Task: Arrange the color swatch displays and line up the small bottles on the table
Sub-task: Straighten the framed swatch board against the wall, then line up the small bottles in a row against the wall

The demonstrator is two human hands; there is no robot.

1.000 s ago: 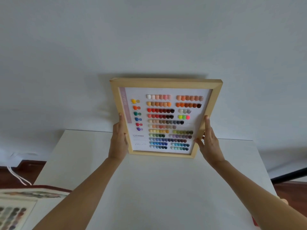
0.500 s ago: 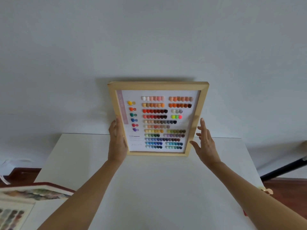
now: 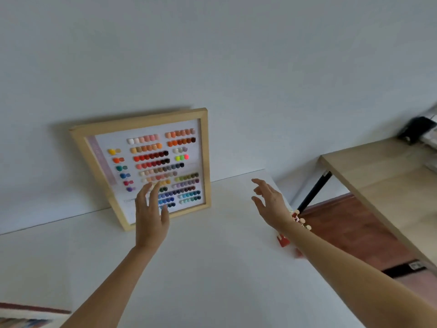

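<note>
Both hands are open and hold nothing: my left hand (image 3: 151, 216) spreads its fingers in front of the wood-framed colour swatch display (image 3: 151, 162), my right hand (image 3: 269, 204) hovers mid-frame. That display leans against the wall left of centre, on the white table (image 3: 212, 268). Small bottles (image 3: 299, 221), blurred, show beside my right wrist.

The light is soft and even, not too bright and not dark. It makes a thin gray shadow on the wall (image 3: 212, 55) along the top and left side of the wooden frame (image 3: 99, 166). Nothing shines or glares. The whole picture looks a bit fuzzy. The left hand (image 3: 151, 216) and right hand (image 3: 269, 204) are smeared, and the small bottles (image 3: 299, 220) are a blur. The white table (image 3: 201, 268) edge looks tilted and bent near the sides
</note>
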